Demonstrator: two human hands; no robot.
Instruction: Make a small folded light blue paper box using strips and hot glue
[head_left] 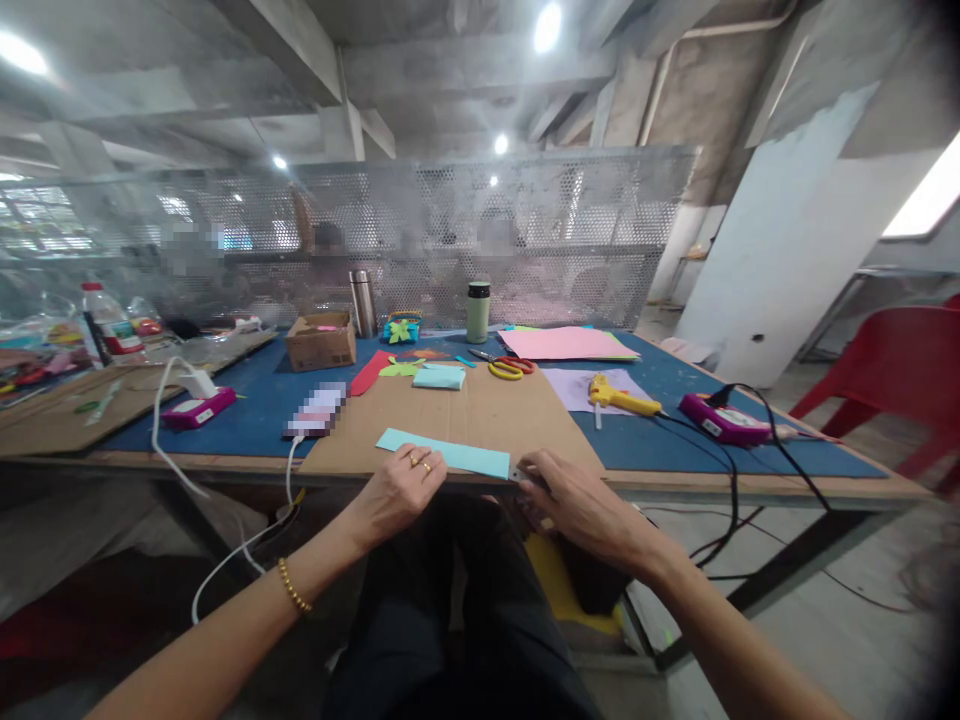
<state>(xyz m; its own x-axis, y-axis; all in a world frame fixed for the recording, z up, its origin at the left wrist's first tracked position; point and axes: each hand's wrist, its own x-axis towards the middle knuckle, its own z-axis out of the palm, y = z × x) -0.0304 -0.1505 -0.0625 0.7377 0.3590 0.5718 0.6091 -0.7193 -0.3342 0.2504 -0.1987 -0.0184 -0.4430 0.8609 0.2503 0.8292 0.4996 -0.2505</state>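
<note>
A light blue paper strip (472, 457) lies slantwise near the front edge of a cardboard sheet (540, 430). My left hand (409, 482) is closed, its curled fingers gripping the near edge of the strip. At the strip's right end a small grey metal end with a hole, like that of a steel ruler (515, 474), peeks out. My right hand (574, 500) is closed on it, thumb and fingers pinched together; most of the ruler is hidden. Further back on the cardboard sit a folded light blue paper (439, 377), green leaf-shaped paper (401, 367) and a red paper piece (370, 374).
Scissors (510, 368) rest at the cardboard's back edge. To the right are a yellow glue gun (622, 396) and a purple power strip (724, 420) with cables. Pink paper sheets (570, 343), a green bottle (478, 315), a cardboard box (321, 343) and a phone (316, 410) surround the work area.
</note>
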